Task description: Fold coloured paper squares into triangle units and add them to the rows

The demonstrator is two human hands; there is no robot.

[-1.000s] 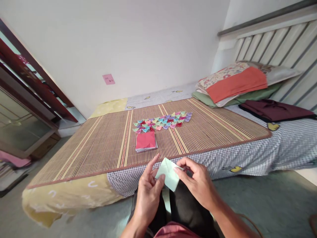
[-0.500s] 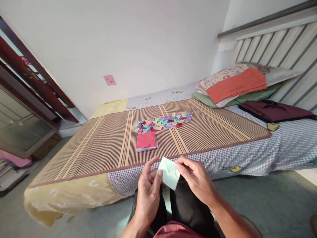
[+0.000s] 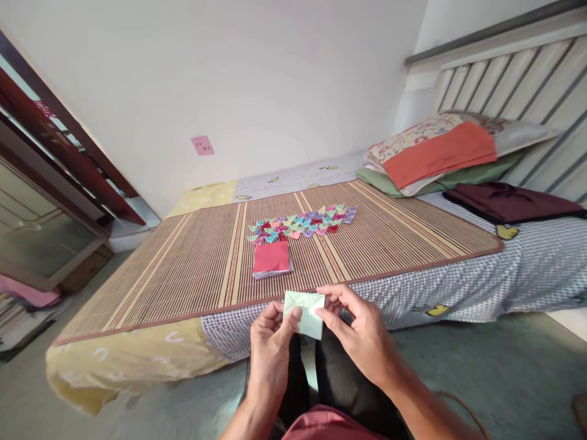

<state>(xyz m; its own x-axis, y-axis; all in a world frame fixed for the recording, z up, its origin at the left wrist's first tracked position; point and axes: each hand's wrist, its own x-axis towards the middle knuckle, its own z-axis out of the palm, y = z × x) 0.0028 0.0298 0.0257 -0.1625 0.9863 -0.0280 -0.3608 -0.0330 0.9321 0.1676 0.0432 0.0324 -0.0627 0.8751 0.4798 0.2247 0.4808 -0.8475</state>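
Head view: two hands are seen, with one folded pale green paper (image 3: 305,311) between them. One red stack (image 3: 271,258) of sheets is laid on the mat (image 3: 183,269). Just behind it, rows of small coloured folded pieces (image 3: 300,223) are spread, too many and too small to be counted. One pink note (image 3: 202,145) is stuck to the wall, and one maroon cloth (image 3: 509,203) is laid beside a pile of pillows (image 3: 435,153).

The paper is pinched at its left edge by the left hand (image 3: 270,348), thumb on top, and at its right edge by the right hand (image 3: 362,339), between thumb and forefinger. It is held in the air above the lap, just in front of the near edge of the bed and well apart from the red stack.

The striped woven mat is spread over a bed covered with a checked sheet (image 3: 527,269) and a yellow one. White walls are seen behind, a slatted headboard at the right, and a grey floor (image 3: 481,366) below.
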